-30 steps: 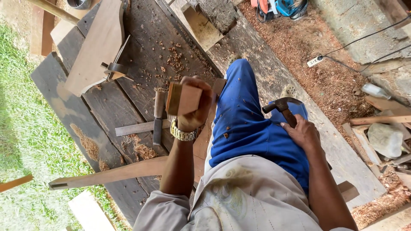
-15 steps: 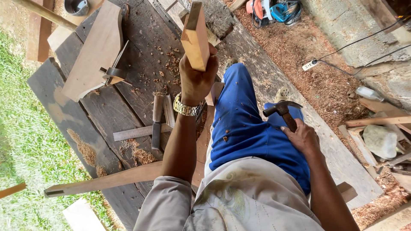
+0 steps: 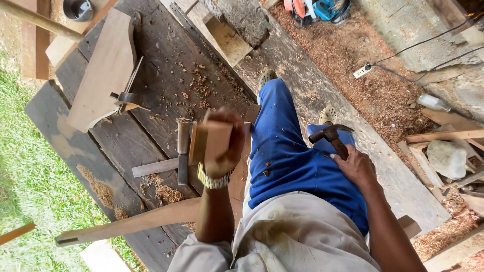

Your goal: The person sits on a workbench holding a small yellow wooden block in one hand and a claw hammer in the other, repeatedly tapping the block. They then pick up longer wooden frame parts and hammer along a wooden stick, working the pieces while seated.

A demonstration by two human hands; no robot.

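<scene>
Hands, two, well apart. Left hand (image 3: pixel 224 146), one, is closed around one pale wooden block (image 3: pixel 207 142), raised above the dark plank bench (image 3: pixel 151 126); one metal wristwatch (image 3: pixel 214 181) sits on that wrist. Right hand (image 3: pixel 357 166), one, rests on the thigh of the blue trousers (image 3: pixel 292 161) and is wrapped around the handle of one claw hammer (image 3: pixel 330 135), whose head points up and away from the body.

Bench contents, counted:
- One chisel (image 3: pixel 182 153) with a wooden handle, lying just left of the held block, blade toward the person.
- One flat steel ruler (image 3: pixel 154 167), lying crosswise under or against the chisel; which of the two, I cannot tell.
- One broad shaped board (image 3: pixel 103 70), at the far left of the bench.
- One small dark metal tool (image 3: pixel 127 98), resting on the near edge of that board; its kind is unclear.
- One long curved wooden piece (image 3: pixel 136 221), lying across the near end of the bench.
- One open wooden box form (image 3: pixel 227 38), at the far end.
- Wood shavings (image 3: pixel 196 85), scattered, too many to count.

Surroundings:
- One bucket (image 3: pixel 78 8), top left, partly cut off.
- One white power strip (image 3: pixel 362 71) with cable, on the sawdust-covered ground.
- One blue power tool (image 3: pixel 322 9), top edge.
- Feet, two, in pale shoes (image 3: pixel 267 76).
- Grass (image 3: pixel 30 181) along the left side.
</scene>
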